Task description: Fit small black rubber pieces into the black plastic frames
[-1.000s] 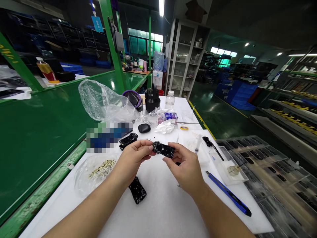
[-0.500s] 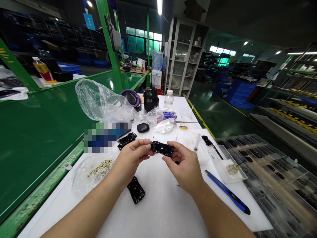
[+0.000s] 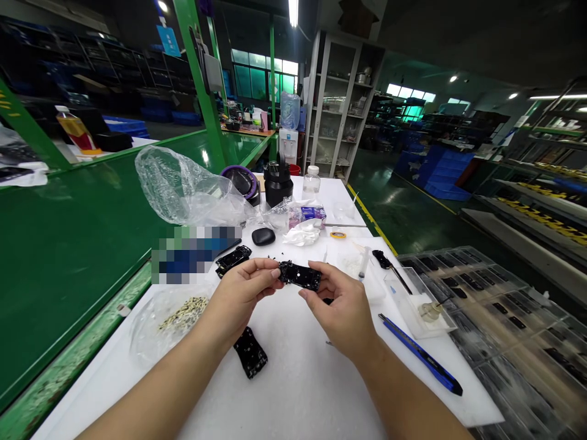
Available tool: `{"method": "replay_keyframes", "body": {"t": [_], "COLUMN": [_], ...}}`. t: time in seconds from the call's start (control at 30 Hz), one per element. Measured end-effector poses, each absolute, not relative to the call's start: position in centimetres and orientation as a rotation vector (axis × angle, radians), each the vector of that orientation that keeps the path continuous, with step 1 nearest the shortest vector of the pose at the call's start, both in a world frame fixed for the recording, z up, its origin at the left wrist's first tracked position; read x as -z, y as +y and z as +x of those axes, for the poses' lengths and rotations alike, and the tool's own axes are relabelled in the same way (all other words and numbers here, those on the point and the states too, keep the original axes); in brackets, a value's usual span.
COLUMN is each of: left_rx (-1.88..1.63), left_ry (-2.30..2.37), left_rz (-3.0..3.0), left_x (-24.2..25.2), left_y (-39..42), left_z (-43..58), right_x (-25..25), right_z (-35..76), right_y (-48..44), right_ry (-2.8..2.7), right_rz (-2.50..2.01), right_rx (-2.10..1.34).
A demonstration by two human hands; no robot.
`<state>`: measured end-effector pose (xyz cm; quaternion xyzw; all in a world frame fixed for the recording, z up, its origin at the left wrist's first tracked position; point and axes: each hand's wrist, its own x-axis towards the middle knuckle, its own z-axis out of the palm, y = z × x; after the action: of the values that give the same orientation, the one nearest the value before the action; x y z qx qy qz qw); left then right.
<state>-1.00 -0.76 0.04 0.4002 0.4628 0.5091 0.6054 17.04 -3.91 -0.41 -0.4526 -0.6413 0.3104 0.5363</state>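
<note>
Both my hands hold a small black oblong plastic part above the white table. My left hand pinches its left end between thumb and fingers. My right hand grips its right end, fingers curled. A second black part lies on the table below my left wrist. A third black part lies just beyond my left hand.
A blue utility knife lies at right beside a clear tray with a brush. A bag of small metal pieces sits at left. Crumpled plastic, a black earbud case, black containers and a bottle stand behind. Trays of parts sit right.
My hands and the black part stay nearly where they were; the view has shifted slightly to the left and down.
</note>
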Motion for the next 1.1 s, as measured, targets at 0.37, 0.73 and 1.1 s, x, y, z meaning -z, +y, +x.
{"method": "replay_keyframes", "body": {"t": [0.37, 0.73, 1.1], "left_rx": [-1.222, -1.231, -1.218], "left_ry": [1.115, 1.125, 1.120], "left_rz": [0.938, 0.979, 0.995], "left_x": [-0.20, -0.02, 0.05], "left_y": [-0.71, -0.80, -0.76], "left_z": [-0.87, -0.98, -1.02], "right_x": [0.42, 0.32, 0.22], "right_z": [17.06, 16.96, 16.95], "right_y": [-3.88, -3.91, -4.02], "right_ry": [-1.533, -1.543, -1.547], "right_rz": [-1.068, -1.101, -1.111], "right_rx": [-0.736, -0.774, -0.755]}}
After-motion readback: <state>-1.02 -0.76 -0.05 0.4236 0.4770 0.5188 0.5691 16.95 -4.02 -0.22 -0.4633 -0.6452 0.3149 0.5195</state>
